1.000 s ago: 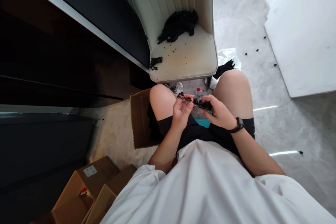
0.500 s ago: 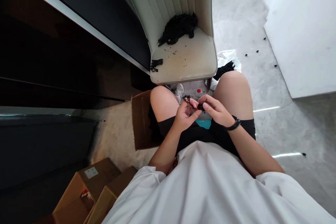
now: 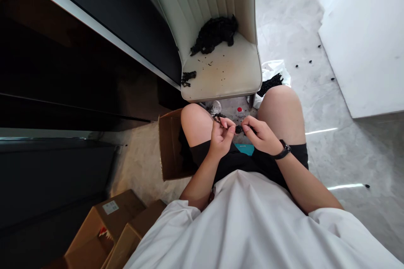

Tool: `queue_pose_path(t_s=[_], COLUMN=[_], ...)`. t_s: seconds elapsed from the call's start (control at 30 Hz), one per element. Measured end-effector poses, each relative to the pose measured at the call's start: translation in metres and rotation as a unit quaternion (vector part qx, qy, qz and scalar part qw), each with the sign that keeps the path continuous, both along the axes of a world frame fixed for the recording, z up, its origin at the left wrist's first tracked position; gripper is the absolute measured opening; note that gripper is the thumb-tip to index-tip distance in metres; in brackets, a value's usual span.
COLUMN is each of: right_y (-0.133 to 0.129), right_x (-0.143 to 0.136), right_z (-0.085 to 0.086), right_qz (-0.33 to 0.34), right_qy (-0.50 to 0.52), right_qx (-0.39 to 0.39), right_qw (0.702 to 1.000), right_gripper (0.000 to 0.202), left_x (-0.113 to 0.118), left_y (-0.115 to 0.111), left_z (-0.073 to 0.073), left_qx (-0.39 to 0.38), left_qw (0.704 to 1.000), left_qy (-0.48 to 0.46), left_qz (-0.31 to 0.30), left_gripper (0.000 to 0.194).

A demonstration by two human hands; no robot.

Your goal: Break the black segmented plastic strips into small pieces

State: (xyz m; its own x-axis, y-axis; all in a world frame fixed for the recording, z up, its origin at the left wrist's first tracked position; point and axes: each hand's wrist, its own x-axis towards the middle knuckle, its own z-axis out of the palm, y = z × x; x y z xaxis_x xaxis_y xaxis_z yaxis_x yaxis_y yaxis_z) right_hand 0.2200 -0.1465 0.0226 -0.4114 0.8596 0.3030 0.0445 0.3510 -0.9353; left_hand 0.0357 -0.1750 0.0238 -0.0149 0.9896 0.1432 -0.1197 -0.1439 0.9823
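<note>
Above my lap, my left hand [image 3: 222,136] pinches a dark, knobbly strand [image 3: 218,117], part of which sticks out past the fingertips. My right hand [image 3: 259,135], with a black band on its wrist, is closed at the right end of a small dark piece [image 3: 239,129] between the two hands. Whether that piece joins the strand is too small to tell. On the pale chair [image 3: 233,71] in front of me lie a large black heap [image 3: 215,34] and a smaller black clump [image 3: 188,78], with crumbs scattered around.
An open cardboard box [image 3: 168,145] stands by my left knee, more boxes [image 3: 124,214] at the lower left. A white bag [image 3: 285,71] of black pieces lies beyond my right knee. A red-capped bottle [image 3: 240,112] is between my legs. Dark cabinets line the left.
My hands have drawn slightly apart, my left moving a little left. More of the small dark piece between them shows.
</note>
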Motion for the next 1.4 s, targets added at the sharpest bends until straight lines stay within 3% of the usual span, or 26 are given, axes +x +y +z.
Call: queue_pose_path(t_s=[0.33,0.6,0.77,1.03,1.13,1.23,1.4], right_y=[-0.011,-0.009,-0.008,-0.019,-0.018,-0.014,-0.002], right_x=[-0.013,-0.015,-0.017,-0.030,-0.025,-0.014,0.000], right_z=[0.003,0.002,-0.001,-0.008,-0.004,-0.001,0.002], right_qz=[0.040,-0.013,0.010,-0.026,-0.020,-0.023,0.035], right_qy=[0.131,0.058,0.116,0.238,0.174,0.064,-0.046], right_qx=[-0.198,-0.116,-0.170,-0.274,-0.221,-0.091,0.068], right_qw=[0.971,0.991,0.979,0.931,0.959,0.994,0.996], right_gripper=[0.044,0.049,0.050,0.049,0.049,0.042,0.033], left_x=[0.004,0.005,0.001,-0.009,-0.012,-0.015,-0.019], left_y=[0.000,-0.001,0.000,0.001,0.002,0.003,0.006], left_z=[-0.006,-0.013,-0.013,-0.019,-0.022,-0.024,-0.024], left_qx=[0.018,-0.007,-0.039,-0.008,-0.011,-0.008,-0.034], left_qw=[0.999,0.999,0.998,0.996,0.997,0.998,0.994], left_qy=[0.005,-0.034,-0.050,-0.043,-0.036,-0.027,-0.020], left_qz=[0.036,0.005,-0.028,-0.082,-0.072,-0.062,-0.105], left_gripper=[0.053,0.067,0.075,0.069,0.071,0.075,0.082])
